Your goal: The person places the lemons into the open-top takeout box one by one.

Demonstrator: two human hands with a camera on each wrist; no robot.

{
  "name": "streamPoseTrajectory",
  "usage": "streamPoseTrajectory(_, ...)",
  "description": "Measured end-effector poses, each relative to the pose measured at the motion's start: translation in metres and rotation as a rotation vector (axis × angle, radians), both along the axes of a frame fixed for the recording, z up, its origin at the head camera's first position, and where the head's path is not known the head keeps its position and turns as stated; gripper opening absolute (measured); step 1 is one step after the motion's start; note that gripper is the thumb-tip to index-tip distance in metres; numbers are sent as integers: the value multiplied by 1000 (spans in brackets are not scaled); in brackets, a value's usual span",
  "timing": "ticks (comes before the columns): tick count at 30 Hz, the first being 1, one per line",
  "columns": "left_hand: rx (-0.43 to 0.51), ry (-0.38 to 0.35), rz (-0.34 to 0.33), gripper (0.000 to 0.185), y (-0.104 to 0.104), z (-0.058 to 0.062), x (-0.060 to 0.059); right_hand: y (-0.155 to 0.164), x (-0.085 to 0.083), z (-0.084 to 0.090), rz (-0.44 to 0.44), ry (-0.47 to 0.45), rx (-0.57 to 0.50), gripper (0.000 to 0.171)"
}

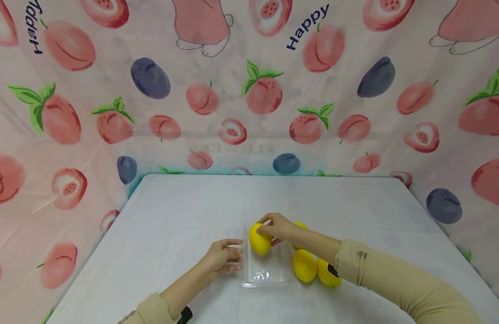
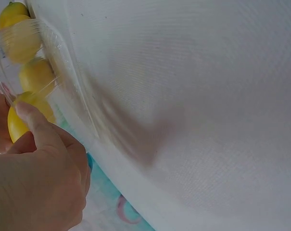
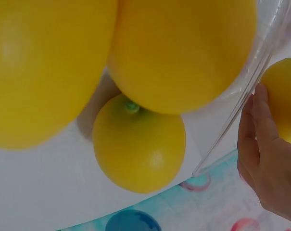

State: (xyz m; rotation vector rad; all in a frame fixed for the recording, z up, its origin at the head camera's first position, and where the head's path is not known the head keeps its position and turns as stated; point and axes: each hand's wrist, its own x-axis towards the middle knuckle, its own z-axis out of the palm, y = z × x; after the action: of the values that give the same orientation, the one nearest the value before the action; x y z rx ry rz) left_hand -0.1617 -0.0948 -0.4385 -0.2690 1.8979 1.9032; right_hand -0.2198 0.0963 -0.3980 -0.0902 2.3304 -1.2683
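My right hand (image 1: pixel 277 227) pinches a yellow lemon (image 1: pixel 259 240) between thumb and fingers, over the upper part of a clear plastic box (image 1: pixel 265 272). The same lemon (image 3: pixel 285 98) shows at the right edge of the right wrist view, with the fingers on its side. At the box's left edge is my left hand (image 1: pixel 223 257), its fingers extended and spread, fingertips right at the rim. In the left wrist view, the left hand (image 2: pixel 49 163) overlaps the lemon, and the clear box wall rises beside it.
Three more lemons lie right of the box: a front one (image 1: pixel 305 266), one (image 1: pixel 329 274) partly behind the right sleeve, and one (image 1: pixel 300 231) mostly hidden by the right forearm. A white table (image 1: pixel 184 207) bears everything, with a fruit-print cloth (image 1: pixel 233 90) behind it.
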Motion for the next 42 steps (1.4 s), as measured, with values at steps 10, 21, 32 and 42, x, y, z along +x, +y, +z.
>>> streamPoseTrajectory(10,-5,-2,-20,40,2,-1,-1,-7,4,-8,-30,-2,19,36)
streamPoseTrajectory(21,10,17,-22,40,3,-2,0,-7,10,-8,-27,-1,61,42)
streamPoseTrajectory(32,-9,24,-35,40,4,1,-1,-2,9,-9,-14,3,89,42)
streamPoseTrajectory(42,-7,28,-34,42,-1,-3,2,-1,10,-13,43,53,48,37)
